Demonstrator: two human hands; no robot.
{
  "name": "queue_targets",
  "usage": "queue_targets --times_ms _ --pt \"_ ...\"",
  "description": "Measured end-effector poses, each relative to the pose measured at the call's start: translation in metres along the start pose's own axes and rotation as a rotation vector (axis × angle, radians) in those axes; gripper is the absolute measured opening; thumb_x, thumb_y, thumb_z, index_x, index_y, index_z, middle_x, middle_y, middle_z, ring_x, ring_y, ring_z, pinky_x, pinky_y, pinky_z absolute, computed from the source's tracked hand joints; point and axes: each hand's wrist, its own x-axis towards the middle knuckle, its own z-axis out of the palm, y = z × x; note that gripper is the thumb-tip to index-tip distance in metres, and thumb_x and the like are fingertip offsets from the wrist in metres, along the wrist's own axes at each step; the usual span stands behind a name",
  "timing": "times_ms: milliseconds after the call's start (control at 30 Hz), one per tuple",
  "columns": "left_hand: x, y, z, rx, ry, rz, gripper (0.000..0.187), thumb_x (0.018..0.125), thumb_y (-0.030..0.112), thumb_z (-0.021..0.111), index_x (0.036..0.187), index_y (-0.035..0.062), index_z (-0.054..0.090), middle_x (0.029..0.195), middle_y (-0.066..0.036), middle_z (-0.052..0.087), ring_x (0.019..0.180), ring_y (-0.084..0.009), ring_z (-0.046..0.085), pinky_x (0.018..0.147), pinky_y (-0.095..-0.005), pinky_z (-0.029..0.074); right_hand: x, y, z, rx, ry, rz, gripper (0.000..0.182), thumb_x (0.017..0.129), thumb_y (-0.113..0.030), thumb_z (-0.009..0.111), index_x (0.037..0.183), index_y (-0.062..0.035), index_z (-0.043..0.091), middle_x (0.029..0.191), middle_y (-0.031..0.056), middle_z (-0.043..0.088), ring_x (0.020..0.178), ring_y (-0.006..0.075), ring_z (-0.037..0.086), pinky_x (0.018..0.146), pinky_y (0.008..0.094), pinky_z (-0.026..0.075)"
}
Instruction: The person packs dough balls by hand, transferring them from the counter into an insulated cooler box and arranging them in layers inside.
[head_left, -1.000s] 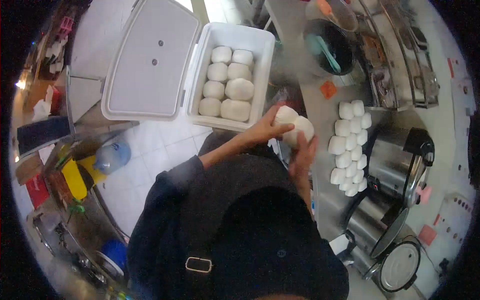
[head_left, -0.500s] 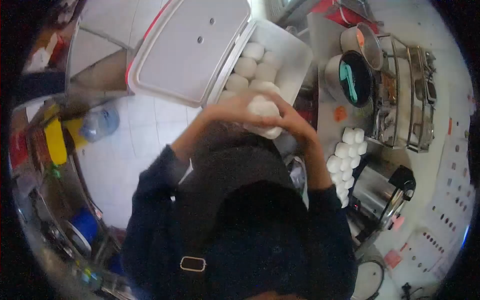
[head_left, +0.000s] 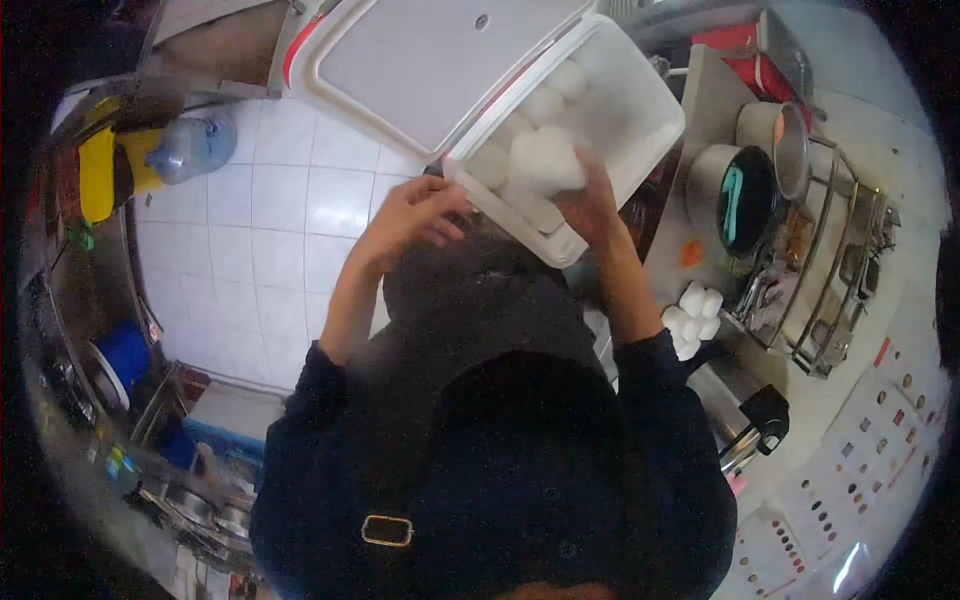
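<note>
One bun [head_left: 545, 160] now sits in the right hand [head_left: 590, 205] alone, held over the cooler [head_left: 640, 130], where half a second ago both hands cupped it. Her left hand [head_left: 415, 215] has let go and hangs empty, fingers loosely curled, beside the cooler's near wall.

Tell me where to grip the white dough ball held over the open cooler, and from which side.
Grip the dough ball around its rounded middle, coming from the near side as the right hand does now, probably cupping it from below. It looks soft and smooth with no edge, so a wide, gentle cup should suit it. The cooler wall blocks the far side; the left hand is free beside it.
</note>
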Motion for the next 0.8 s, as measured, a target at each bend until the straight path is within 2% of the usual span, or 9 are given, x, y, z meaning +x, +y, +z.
queue_targets --times_ms 100,200,300,467,500,567,633,733,800 --pt "0.026 -0.026 0.0 0.134 0.489 0.162 0.06 0.08 0.033 0.069 0.121 -0.0038 0.047 0.104 -0.015 0.061 0.089 -0.0194 0.061 0.071 -0.0303 0.051 0.011 0.019 0.024 -0.213 0.465 -0.115 0.044 0.086 -0.034 0.055 0.118 -0.004 0.048 0.109 0.0104 0.054 0.101 0.0244 0.054 0.083 0.0428 0.045" --pt "0.061 -0.034 0.001 0.144 0.352 0.392 0.053 0.078 0.029 0.072 0.114 -0.0054 0.052 0.097 -0.013 0.063 0.09 -0.0193 0.061 0.07 -0.0316 0.051 0.018 0.041 0.046 -0.562 0.54 -0.262 0.038 0.086 -0.029 0.055 0.113 -0.0022 0.049 0.103 0.009 0.054 0.091 0.021 0.053 0.075 0.0365 0.044" --pt "0.072 -0.04 0.0 0.233 0.35 0.404 0.047 0.079 0.025 0.072 0.11 -0.0066 0.055 0.1 -0.012 0.063 0.091 -0.0196 0.06 0.072 -0.0329 0.051 0.039 0.075 0.013 -0.76 0.472 -0.361 0.037 0.085 -0.023 0.054 0.112 0.001 0.049 0.101 0.0159 0.057 0.093 0.026 0.054 0.084 0.0358 0.043" --pt "0.071 -0.04 -0.002 0.502 0.393 0.057 0.045 0.082 0.031 0.067 0.107 -0.0042 0.058 0.095 -0.016 0.063 0.088 -0.0226 0.061 0.078 -0.0349 0.049 0.062 0.082 -0.051 -1.298 0.267 -0.417 0.042 0.085 -0.018 0.048 0.123 0.0005 0.047 0.114 0.025 0.053 0.103 0.0367 0.052 0.093 0.042 0.039" --pt "0.068 -0.043 0.005 0.563 0.486 0.234 0.051 0.08 0.043 0.065 0.088 -0.0076 0.062 0.083 -0.022 0.064 0.08 -0.0313 0.062 0.074 -0.0404 0.048 0.06 0.072 -0.044 -1.429 0.205 -0.32 0.043 0.087 -0.017 0.048 0.127 -0.0018 0.045 0.118 0.0246 0.052 0.105 0.0363 0.051 0.093 0.0433 0.039" --pt "0.075 -0.05 0.002 0.578 0.458 0.324 0.046 0.082 0.037 0.063 0.101 -0.005 0.06 0.087 -0.021 0.064 0.083 -0.0318 0.062 0.08 -0.0396 0.048 0.049 0.047 -0.014 -1.495 0.135 -0.157 0.045 0.089 -0.018 0.047 0.132 -0.0051 0.041 0.12 0.0232 0.05 0.105 0.0356 0.051 0.093 0.045 0.039" --pt "0.079 -0.059 0.002 0.377 0.386 0.547 0.046 0.084 0.036 0.059 0.111 -0.0003 0.057 0.093 -0.019 0.064 0.089 -0.0282 0.061 0.084 -0.0397 0.047 0.018 0.01 0.045 -1.888 0.025 -0.22 0.063 0.08 -0.034 0.064 0.13 -0.0031 0.041 0.118 0.0222 0.051 0.105 0.0363 0.05 0.092 0.0424 0.04" --pt "0.083 -0.062 0.003 0.407 0.398 0.515 0.044 0.084 0.031 0.063 0.116 0.002 0.057 0.105 -0.013 0.064 0.095 -0.0212 0.06 0.083 -0.0333 0.047 0.035 0.043 -0.002 -1.511 0.149 -0.216 0.074 0.072 -0.043 0.071 0.126 -0.0014 0.043 0.117 0.0245 0.051 0.111 0.0417 0.047 0.093 0.043 0.04" --pt "0.109 -0.086 -0.006 0.432 0.374 0.496 0.049 0.082 0.037 0.063 0.119 0.0053 0.055 0.104 -0.018 0.063 0.097 -0.0263 0.061 0.082 -0.0364 0.047 0.033 0.036 0.012 -1.558 0.07 -0.217 0.076 0.071 -0.046 0.071 0.126 0.0002 0.044 0.118 0.0268 0.05 0.113 0.0428 0.046 0.093 0.0446 0.041"
